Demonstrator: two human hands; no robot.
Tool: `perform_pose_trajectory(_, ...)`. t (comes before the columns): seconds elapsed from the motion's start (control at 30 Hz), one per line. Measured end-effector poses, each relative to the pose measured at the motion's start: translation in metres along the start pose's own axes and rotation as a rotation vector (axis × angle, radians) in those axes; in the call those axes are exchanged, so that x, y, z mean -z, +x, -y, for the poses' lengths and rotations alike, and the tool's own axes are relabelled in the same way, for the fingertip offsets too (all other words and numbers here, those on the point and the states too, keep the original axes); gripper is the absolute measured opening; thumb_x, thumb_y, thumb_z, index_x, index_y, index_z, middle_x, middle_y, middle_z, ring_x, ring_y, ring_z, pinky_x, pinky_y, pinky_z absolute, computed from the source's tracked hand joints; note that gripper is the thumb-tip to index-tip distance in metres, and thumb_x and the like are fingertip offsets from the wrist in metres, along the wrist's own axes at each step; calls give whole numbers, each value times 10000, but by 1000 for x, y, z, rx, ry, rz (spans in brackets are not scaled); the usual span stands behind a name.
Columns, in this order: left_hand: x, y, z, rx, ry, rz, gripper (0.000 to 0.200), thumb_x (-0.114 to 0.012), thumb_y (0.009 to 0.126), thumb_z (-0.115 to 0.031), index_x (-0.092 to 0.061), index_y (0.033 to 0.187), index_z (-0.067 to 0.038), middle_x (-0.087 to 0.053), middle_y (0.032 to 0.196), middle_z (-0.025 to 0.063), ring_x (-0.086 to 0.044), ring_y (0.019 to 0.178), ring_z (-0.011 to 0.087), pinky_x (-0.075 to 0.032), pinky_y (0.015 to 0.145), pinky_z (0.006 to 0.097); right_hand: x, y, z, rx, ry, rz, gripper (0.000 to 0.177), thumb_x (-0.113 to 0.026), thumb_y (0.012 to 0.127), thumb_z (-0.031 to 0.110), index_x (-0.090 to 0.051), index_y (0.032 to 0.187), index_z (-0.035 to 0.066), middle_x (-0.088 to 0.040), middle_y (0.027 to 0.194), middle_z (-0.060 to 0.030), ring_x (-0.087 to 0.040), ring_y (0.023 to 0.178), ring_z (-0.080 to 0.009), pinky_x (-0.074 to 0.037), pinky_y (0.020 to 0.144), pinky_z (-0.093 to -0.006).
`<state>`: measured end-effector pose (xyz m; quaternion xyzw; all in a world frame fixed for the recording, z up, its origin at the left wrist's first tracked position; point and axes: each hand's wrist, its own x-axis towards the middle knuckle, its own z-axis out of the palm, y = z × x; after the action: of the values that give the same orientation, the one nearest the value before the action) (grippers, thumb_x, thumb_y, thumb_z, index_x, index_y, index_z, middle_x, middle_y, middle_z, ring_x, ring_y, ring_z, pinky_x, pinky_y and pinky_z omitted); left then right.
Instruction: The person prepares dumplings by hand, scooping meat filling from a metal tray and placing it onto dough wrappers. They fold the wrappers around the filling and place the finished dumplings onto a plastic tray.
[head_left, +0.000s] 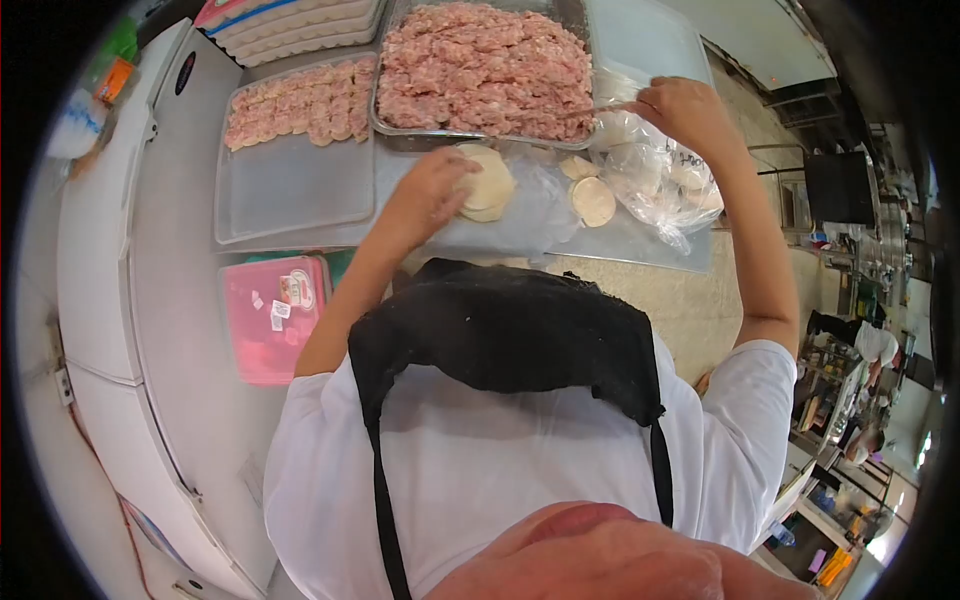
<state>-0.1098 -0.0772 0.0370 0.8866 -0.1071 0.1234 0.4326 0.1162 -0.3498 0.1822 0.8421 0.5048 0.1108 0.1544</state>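
My left hand (pixel 432 192) lies on a stack of round dumpling wrappers (pixel 492 185), fingers curled on the top wrapper at the stack's left edge. My right hand (pixel 688 108) grips a thin metal utensil (pixel 600 108) whose tip points into the minced meat in the metal tray (pixel 480 70). A single wrapper (pixel 592 200) lies to the right of the stack, beside a crumpled clear plastic bag (pixel 650 180) under my right wrist. I wear a white shirt and a black apron.
A clear tray (pixel 290 190) left of the meat holds several finished dumplings (pixel 300 100) along its far end. More trays are stacked behind (pixel 300 25). A pink lidded box (pixel 270 315) sits on the white chest freezer (pixel 170 260). Other people work at far right (pixel 870 350).
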Motion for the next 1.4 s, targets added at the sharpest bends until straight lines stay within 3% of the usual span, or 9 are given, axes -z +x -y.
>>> perform_pose_trajectory(0.2,-42,10,5,33,210,34,319,-720,739,-122,-629,1040,-70,-573,1043,128,-542,1009,325,-427,909,387,-82,5,7,46,132,12,385,-508,923,400,-643,731,95,-654,732,-92,-644,702,-301,-510,606,-421)
perform_pose_trajectory(0.4,-34,11,0,389,-223,-14,248,-704,730,-136,-657,966,-73,-577,1075,103,-512,1082,320,-410,931,394,-106,-14,35,-74,505,49,402,-491,932,418,-677,799,88,-666,764,-132,-641,715,-337,-502,621,-443)
perform_pose_trajectory(0.57,-47,16,-14,24,331,-27,176,-649,803,-173,-677,938,-64,-612,988,95,-532,1049,295,-422,913,401,-114,-26,48,-260,828,10,380,-513,921,431,-702,890,103,-666,765,-131,-631,724,-344,-496,637,-450)
perform_pose_trajectory(0.8,-27,28,-6,143,-47,-104,242,-590,877,-254,-669,969,-45,-641,928,133,-572,920,329,-447,835,382,-84,-15,16,-52,335,-293,288,-576,888,391,-692,845,131,-608,726,-52,-634,727,-245,-500,610,-356)
perform_pose_trajectory(0.9,-13,29,0,389,-141,-88,276,-564,911,-254,-652,979,-1,-659,897,152,-610,835,316,-470,777,346,-102,-14,9,38,195,-36,307,-581,877,393,-662,759,121,-602,703,-39,-632,708,-226,-499,601,-347)
perform_pose_trajectory(1.1,4,26,1,421,-288,-173,330,-552,926,-260,-616,1034,45,-660,972,181,-633,897,255,-478,779,319,9,-7,-8,-70,-148,-90,317,-600,862,385,-655,727,104,-608,700,-24,-633,706,-213,-503,597,-335)
perform_pose_trajectory(1.2,5,26,6,292,-395,82,304,-534,935,-200,-594,1112,39,-627,1090,164,-595,981,233,-452,872,302,22,9,11,-54,-17,-301,256,-629,846,354,-674,778,111,-617,712,-29,-634,701,-217,-504,582,-343)
perform_pose_trajectory(1.3,-9,37,12,97,-263,166,296,-537,915,-214,-614,1059,32,-638,1063,169,-574,973,356,-451,885,371,-28,39,41,115,173,-400,221,-646,841,329,-683,832,111,-629,733,-42,-633,688,-228,-503,563,-354)
perform_pose_trajectory(1.4,-28,38,31,-67,-161,112,276,-531,912,-206,-617,1044,22,-627,1043,170,-561,985,356,-444,885,405,-79,45,68,61,278,-236,228,-571,886,293,-624,783,97,-616,727,-61,-634,723,-258,-510,605,-384)
